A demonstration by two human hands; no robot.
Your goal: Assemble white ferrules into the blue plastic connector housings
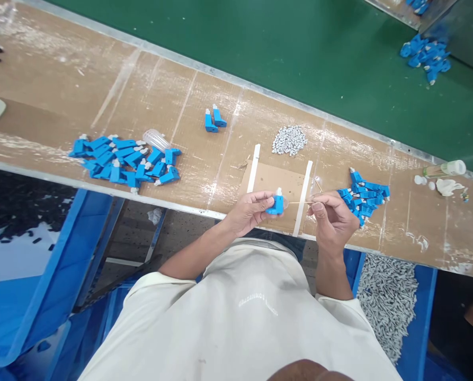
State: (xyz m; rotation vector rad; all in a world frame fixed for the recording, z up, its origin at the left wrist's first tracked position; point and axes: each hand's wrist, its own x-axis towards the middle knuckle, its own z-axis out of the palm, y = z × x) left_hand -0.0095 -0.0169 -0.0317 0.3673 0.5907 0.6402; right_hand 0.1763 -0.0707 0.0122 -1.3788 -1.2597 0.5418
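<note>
My left hand is closed round a small blue plastic connector with a white tip, held just above the near edge of the brown workbench. My right hand pinches a thin stick whose tip points left at the connector. Both hands hover over a cardboard pad bordered by two white strips. A pile of blue connectors lies just right of my right hand. A bigger pile of them lies to the left, and a pair of connectors stands apart behind.
A heap of small grey parts sits behind the pad. A small bottle and white scraps lie at far right. A green belt runs behind the bench. Blue bins stand below, one holding grey parts.
</note>
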